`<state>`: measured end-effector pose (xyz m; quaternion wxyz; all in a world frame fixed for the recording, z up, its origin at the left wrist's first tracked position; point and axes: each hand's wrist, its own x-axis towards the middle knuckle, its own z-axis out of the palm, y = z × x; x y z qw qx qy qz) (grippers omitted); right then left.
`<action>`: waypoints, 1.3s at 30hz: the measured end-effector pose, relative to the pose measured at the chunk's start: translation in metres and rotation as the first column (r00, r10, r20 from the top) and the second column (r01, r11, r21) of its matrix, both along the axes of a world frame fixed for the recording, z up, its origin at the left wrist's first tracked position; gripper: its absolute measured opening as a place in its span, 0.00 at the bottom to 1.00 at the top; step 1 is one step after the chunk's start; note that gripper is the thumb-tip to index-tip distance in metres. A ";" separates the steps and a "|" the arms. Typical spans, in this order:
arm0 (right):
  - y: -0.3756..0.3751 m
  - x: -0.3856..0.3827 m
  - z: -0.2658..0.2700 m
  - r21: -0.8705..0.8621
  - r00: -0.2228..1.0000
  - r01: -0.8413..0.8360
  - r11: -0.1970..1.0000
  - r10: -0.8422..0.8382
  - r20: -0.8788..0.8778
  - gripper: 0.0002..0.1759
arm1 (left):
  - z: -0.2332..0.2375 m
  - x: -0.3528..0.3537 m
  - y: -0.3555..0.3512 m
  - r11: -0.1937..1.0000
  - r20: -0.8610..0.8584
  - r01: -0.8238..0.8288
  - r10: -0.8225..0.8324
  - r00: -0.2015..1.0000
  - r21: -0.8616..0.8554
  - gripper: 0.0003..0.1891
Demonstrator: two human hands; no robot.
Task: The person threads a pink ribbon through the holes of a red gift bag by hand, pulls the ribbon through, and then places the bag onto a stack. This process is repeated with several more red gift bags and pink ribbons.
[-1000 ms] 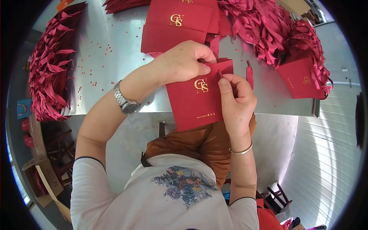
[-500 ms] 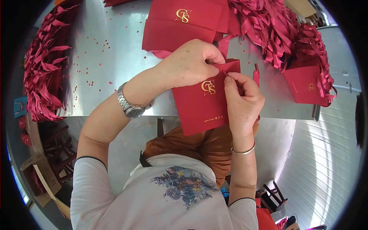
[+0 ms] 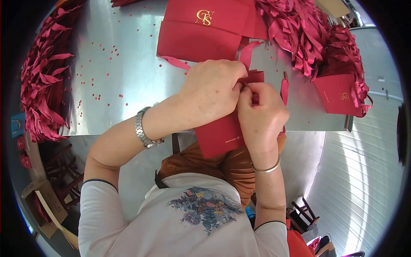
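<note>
A red paper gift bag (image 3: 221,133) hangs tilted over the table's front edge, its gold lettering now mostly hidden by my hands. At its top edge my left hand (image 3: 209,89) is closed, fingertips curled in and the back of the hand towards me. Close beside it, my right hand (image 3: 262,115) pinches at the same edge with thumb and bent forefinger. Whatever small piece lies between the fingertips, perhaps a ribbon end, is too hidden to tell. A loose red ribbon (image 3: 285,90) stands up just right of my right hand.
Flat red bags with a gold logo (image 3: 201,38) lie stacked ahead on the metal table (image 3: 141,81). Ribboned bags pile up at left (image 3: 46,85) and right (image 3: 295,34). One bag (image 3: 336,95) sits near the right corner. Small red paper dots are scattered about.
My left hand has turned over and shifted down, covering the logo on the bag. My right hand has moved slightly left, its fingers curled tighter. The bag has tipped a little lower.
</note>
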<state>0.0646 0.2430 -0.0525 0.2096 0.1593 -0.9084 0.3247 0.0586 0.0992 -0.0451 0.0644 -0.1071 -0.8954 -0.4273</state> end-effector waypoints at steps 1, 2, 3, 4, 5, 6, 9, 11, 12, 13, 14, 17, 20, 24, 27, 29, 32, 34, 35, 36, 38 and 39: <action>0.000 0.000 0.000 0.109 0.998 -0.013 0.994 0.020 -0.063 0.03 | -0.001 0.000 0.000 1.000 0.057 0.004 -0.005 0.998 0.021 0.09; 0.000 0.000 0.001 0.112 0.996 -0.027 0.993 0.037 -0.086 0.04 | -0.001 0.000 -0.001 0.999 0.114 0.007 -0.012 0.993 0.039 0.09; 0.002 0.000 -0.001 0.111 0.996 -0.023 0.994 0.033 -0.086 0.04 | -0.003 0.000 -0.002 0.999 0.114 0.011 -0.016 0.993 0.039 0.09; 0.004 -0.001 -0.005 0.045 0.998 -0.043 0.998 0.044 -0.042 0.03 | -0.005 -0.001 -0.003 0.998 0.116 0.033 -0.039 0.992 0.055 0.09; 0.005 -0.001 -0.006 -0.022 0.998 -0.060 0.998 0.060 -0.002 0.03 | -0.005 -0.002 -0.004 0.996 0.115 0.053 -0.061 0.991 0.071 0.09; 0.005 -0.001 -0.005 -0.022 0.998 -0.058 0.998 0.058 -0.003 0.03 | -0.005 -0.001 -0.003 0.996 0.114 0.055 -0.063 0.991 0.071 0.09; 0.005 -0.002 0.006 -0.134 0.993 -0.029 0.991 0.044 0.105 0.07 | -0.003 0.002 0.001 0.994 0.037 0.093 -0.095 0.995 0.059 0.10; 0.012 -0.008 0.017 -0.074 0.937 -0.110 0.991 0.129 0.325 0.12 | -0.004 0.002 0.000 0.991 -0.038 0.131 -0.132 0.990 -0.032 0.10; 0.013 -0.008 0.019 -0.081 0.939 -0.106 0.991 0.127 0.319 0.12 | -0.002 0.003 0.000 0.990 -0.042 0.136 -0.137 0.990 -0.039 0.10; 0.015 -0.008 0.022 -0.078 0.938 -0.131 0.988 0.149 0.312 0.11 | 0.002 0.005 -0.001 0.988 -0.052 0.148 -0.146 0.988 0.045 0.09; 0.016 -0.008 0.024 -0.076 0.939 -0.154 0.985 0.169 0.300 0.10 | 0.006 0.005 -0.003 0.978 -0.065 0.165 -0.157 0.985 0.127 0.08; 0.023 -0.001 0.013 -0.065 0.962 -0.129 0.989 0.141 0.234 0.09 | 0.007 -0.008 -0.009 0.924 0.070 0.216 -0.250 0.966 0.314 0.07; 0.029 0.003 0.010 -0.105 0.959 -0.144 0.984 0.165 0.231 0.09 | 0.011 -0.015 -0.010 0.932 0.195 0.298 -0.337 0.921 0.204 0.06; 0.030 0.007 0.011 -0.203 0.945 -0.176 0.963 0.223 0.239 0.10 | 0.022 -0.018 -0.008 0.914 0.133 0.407 -0.403 0.906 -0.002 0.05; 0.032 0.009 0.012 -0.194 0.935 -0.206 0.959 0.251 0.252 0.11 | 0.013 -0.018 -0.013 0.903 0.048 0.422 -0.419 0.907 -0.080 0.03; 0.038 0.009 0.005 -0.214 0.916 -0.173 0.961 0.237 0.325 0.12 | 0.007 -0.020 -0.023 0.914 -0.290 0.251 -0.346 0.892 -0.320 0.02; 0.045 0.010 0.002 -0.269 0.866 -0.117 0.956 0.230 0.443 0.13 | 0.011 -0.022 -0.046 0.967 -0.078 0.053 -0.074 0.994 -0.248 0.05; 0.043 0.010 0.004 -0.177 0.893 -0.173 0.969 0.230 0.387 0.14 | 0.005 -0.022 -0.053 0.950 -0.078 -0.013 -0.012 0.997 -0.313 0.06; 0.043 0.010 0.003 -0.182 0.893 -0.172 0.968 0.231 0.385 0.14 | 0.006 -0.020 -0.055 0.953 -0.035 -0.059 0.051 0.998 -0.296 0.07; 0.044 0.009 0.003 -0.176 0.885 -0.163 0.971 0.223 0.408 0.14 | 0.008 -0.020 -0.055 0.954 0.007 -0.106 0.113 0.994 -0.280 0.08; 0.044 0.009 0.002 -0.169 0.873 -0.153 0.974 0.214 0.437 0.15 | 0.015 -0.008 -0.050 0.984 -0.093 -0.104 0.091 0.991 -0.145 0.09; 0.044 0.009 0.002 -0.166 0.880 -0.155 0.974 0.212 0.425 0.14 | 0.021 0.002 -0.046 0.996 -0.197 -0.088 0.085 0.977 -0.006 0.11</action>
